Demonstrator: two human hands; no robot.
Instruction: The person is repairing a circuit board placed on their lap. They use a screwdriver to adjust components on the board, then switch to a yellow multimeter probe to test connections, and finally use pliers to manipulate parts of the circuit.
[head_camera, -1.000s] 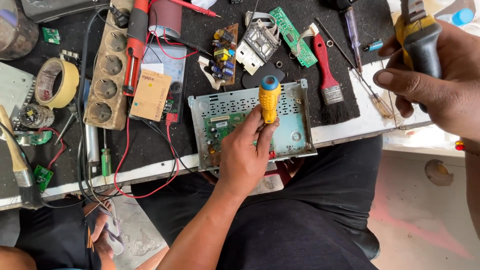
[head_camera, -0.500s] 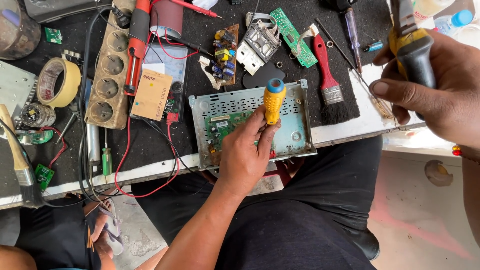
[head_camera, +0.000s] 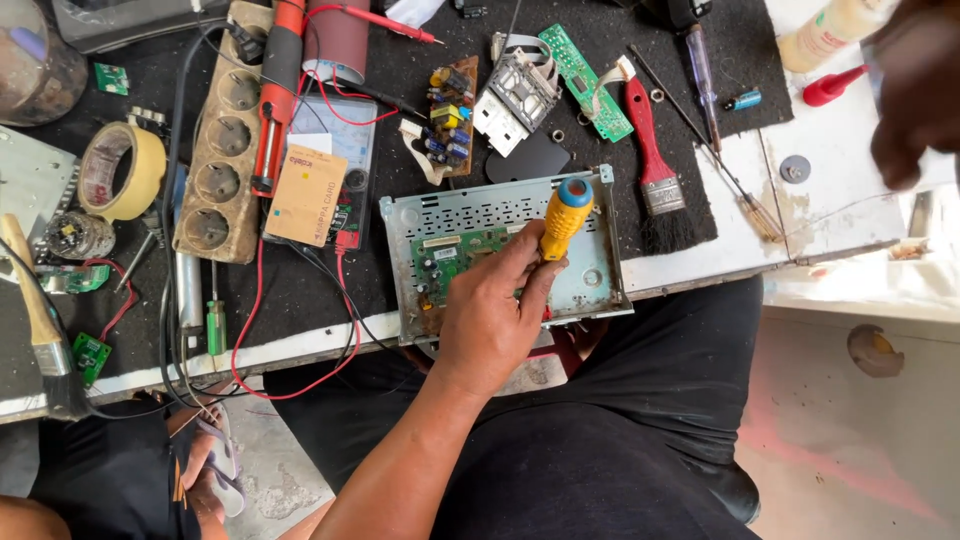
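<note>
Head view: left hand (head_camera: 492, 315) grips yellow screwdriver (head_camera: 564, 216) over metal chassis (head_camera: 600, 285)

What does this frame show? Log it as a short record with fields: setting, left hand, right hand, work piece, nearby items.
setting: cluttered workbench seen from above
left hand: left hand grips a yellow screwdriver, held over the work piece
right hand: right hand blurred at the upper right edge, contents unclear
work piece: open metal chassis holding a green circuit board
nearby items: red-handled brush, power strip, tape roll
</note>
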